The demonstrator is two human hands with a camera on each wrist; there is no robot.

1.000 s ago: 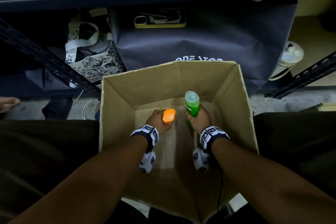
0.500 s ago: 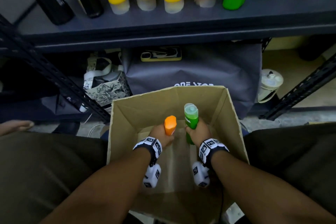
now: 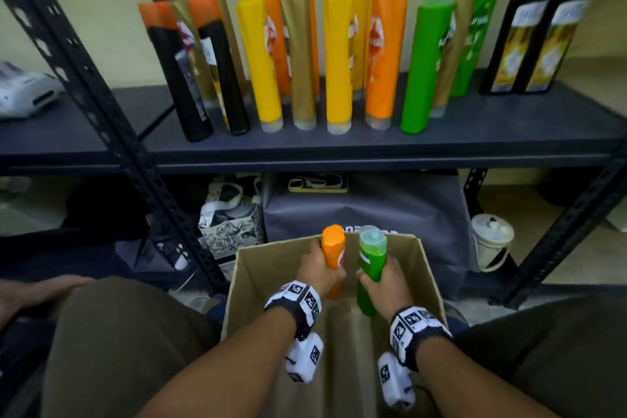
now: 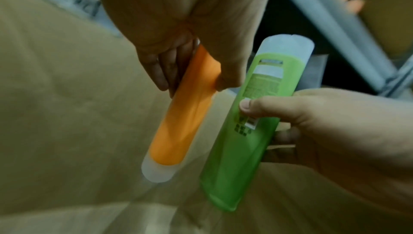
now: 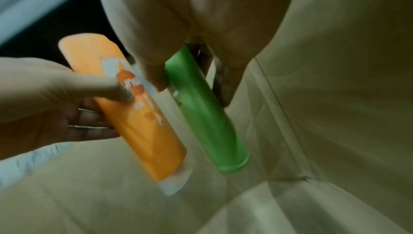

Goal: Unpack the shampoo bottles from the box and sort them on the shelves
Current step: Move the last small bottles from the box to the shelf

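From the head view, the shelf [image 3: 339, 146] already carries rows of bottles [image 3: 339, 61]. The left hand [image 3: 319, 270] grips an orange bottle [image 3: 333, 246] and the right hand [image 3: 386, 285] a green bottle [image 3: 371, 256], both partly raised out of the box [image 3: 251, 268]. A slanted shelf post [image 3: 101, 105] stands left.

In the left wrist view, fingers [image 4: 161, 71] wrap the orange bottle [image 4: 178, 126].

In the right wrist view, only cardboard shows below, so these are probably the last two.

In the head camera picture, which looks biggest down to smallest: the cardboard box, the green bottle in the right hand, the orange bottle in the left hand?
1. cardboard box, clearly largest.
2. green bottle.
3. orange bottle.
The bottles look close; hands hide part of each, so their order is unsure.
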